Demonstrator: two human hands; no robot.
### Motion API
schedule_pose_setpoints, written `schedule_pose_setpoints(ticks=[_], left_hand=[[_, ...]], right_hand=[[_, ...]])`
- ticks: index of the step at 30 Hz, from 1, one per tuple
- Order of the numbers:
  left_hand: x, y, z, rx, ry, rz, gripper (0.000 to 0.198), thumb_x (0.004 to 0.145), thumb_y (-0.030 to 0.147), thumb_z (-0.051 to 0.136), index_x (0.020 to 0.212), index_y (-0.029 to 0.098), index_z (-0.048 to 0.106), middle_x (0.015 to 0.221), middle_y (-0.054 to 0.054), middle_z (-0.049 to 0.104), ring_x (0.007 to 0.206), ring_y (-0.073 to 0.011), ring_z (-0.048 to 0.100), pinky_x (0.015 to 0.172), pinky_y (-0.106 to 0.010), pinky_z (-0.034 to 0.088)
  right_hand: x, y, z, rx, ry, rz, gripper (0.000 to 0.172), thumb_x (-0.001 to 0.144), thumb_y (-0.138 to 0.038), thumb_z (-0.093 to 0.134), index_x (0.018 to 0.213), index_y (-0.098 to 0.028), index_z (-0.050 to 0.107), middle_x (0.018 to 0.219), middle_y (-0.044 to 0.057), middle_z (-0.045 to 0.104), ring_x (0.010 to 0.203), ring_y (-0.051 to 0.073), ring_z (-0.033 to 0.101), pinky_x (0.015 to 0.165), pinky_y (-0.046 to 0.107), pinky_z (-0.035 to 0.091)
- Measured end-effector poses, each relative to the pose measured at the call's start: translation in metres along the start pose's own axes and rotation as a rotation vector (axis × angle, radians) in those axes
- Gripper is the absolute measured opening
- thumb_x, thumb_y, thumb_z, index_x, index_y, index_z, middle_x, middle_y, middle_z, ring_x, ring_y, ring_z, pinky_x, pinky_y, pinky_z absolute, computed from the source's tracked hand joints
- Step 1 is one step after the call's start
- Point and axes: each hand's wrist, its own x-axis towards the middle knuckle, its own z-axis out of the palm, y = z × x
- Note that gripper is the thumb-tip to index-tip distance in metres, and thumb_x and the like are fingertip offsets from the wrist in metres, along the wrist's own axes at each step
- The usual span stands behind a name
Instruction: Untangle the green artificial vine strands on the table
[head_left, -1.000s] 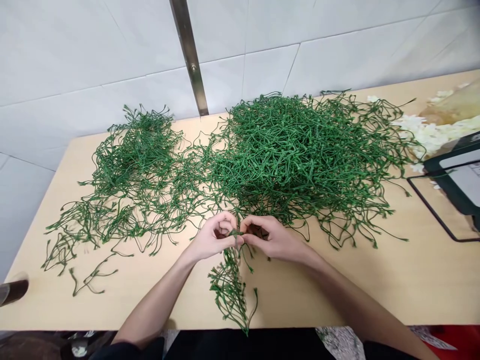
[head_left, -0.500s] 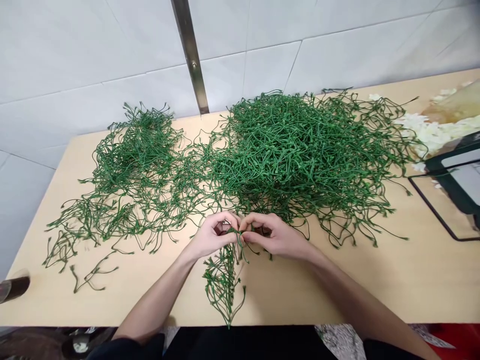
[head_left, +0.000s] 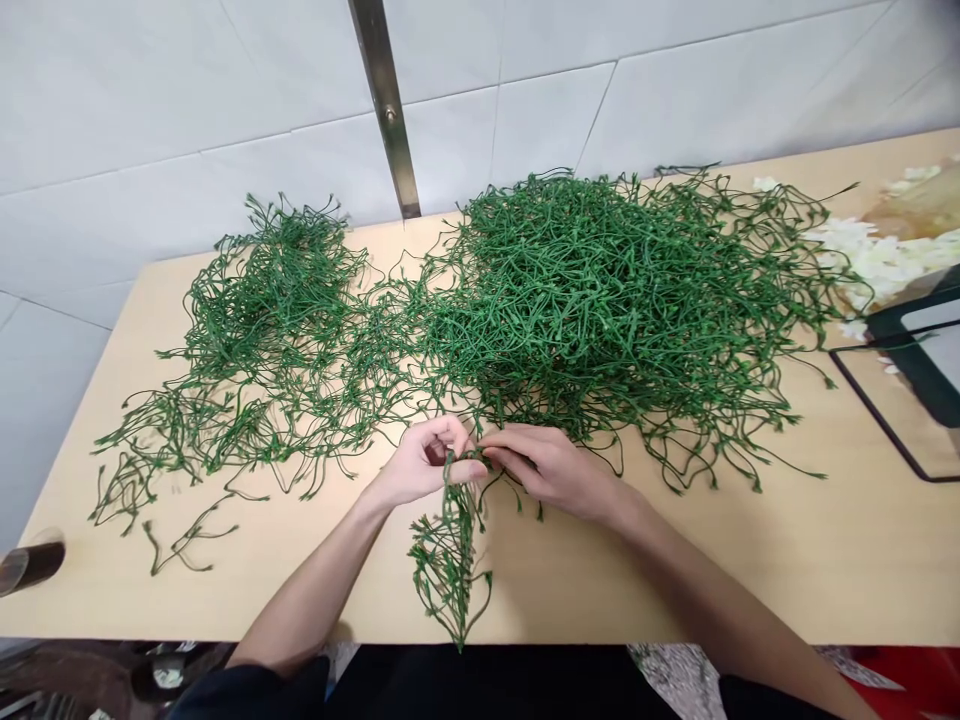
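My left hand (head_left: 424, 463) pinches the upper end of a cluster of green plastic stems (head_left: 448, 565), which hangs down and trails to the table's front edge. Close beside it, my right hand (head_left: 551, 468) has its thumb and forefinger closed on a thin green stem at the top of the cluster. The fingertips of both hands nearly meet, and the exact joint between the stems is too small to make out. Just beyond the hands lies a large tangled heap of the same green stems (head_left: 600, 290).
A smaller heap of stems (head_left: 270, 290) spreads over the table's left side, with a few loose stems (head_left: 184, 540) nearer the front. White flowers (head_left: 862, 250) and a black-framed object (head_left: 922, 370) are at the right. A dark cylinder (head_left: 34, 567) stands at the left edge. Behind is a tiled wall (head_left: 187, 80).
My right fingers have straightened somewhat and shifted slightly at the top of the cluster. My left hand has turned a little, its thumb now lying across the stems. The view has shifted slightly.
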Motion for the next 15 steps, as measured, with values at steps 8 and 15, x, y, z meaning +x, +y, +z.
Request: schedule_pose_setpoints(ticks=[8, 15], left_hand=[[-0.002, -0.003, 0.004, 0.101, -0.004, 0.015, 0.056, 0.072, 0.037, 0.077, 0.055, 0.019, 0.028, 0.055, 0.006, 0.042, 0.054, -0.0091, 0.055, 0.049, -0.019, 0.031], [-0.002, -0.002, 0.001, 0.018, -0.165, -0.136, 0.035, 0.074, 0.038, 0.078, 0.084, 0.018, 0.051, 0.064, 0.000, 0.068, 0.060, -0.0122, 0.063, 0.060, -0.022, 0.046]], right_hand=[[-0.007, 0.004, 0.012, -0.102, -0.042, 0.009, 0.024, 0.102, -0.026, 0.036, 0.100, -0.018, 0.059, 0.084, 0.006, 0.068, 0.068, 0.014, 0.060, 0.062, 0.025, 0.045], [-0.003, -0.014, 0.005, 0.001, -0.122, 0.181, 0.022, 0.101, -0.024, 0.033, 0.083, -0.020, 0.046, 0.068, 0.000, 0.059, 0.055, 0.011, 0.049, 0.055, 0.023, 0.036]])
